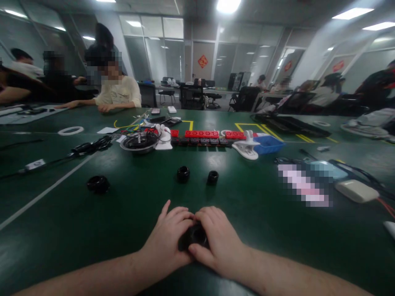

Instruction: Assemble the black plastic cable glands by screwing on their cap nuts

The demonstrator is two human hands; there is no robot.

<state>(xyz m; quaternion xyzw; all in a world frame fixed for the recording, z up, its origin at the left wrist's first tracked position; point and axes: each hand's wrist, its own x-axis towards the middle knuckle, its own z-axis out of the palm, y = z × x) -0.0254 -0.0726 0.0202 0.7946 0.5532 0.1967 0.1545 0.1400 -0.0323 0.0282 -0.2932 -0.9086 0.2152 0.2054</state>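
Both my hands are closed round a black ring-shaped coil (197, 235) near the front edge of the green table (148, 181). My left hand (168, 236) wraps its left side, with one finger raised away from it. Around the right side curl the fingers of my right hand (217, 238), its thumb across the front. Beyond the hands stand two smaller black rings, one at the middle (183, 174) and one slightly right (212, 177). Another black coil (98, 184) lies farther left.
A metal bowl (138, 142), a red and black strip (202, 135), white stands (247, 146) and a blue bin (268, 144) line the far side. Cables and a beige box (357, 190) lie right, black cables (92, 146) left. A person (119, 90) sits across the table.
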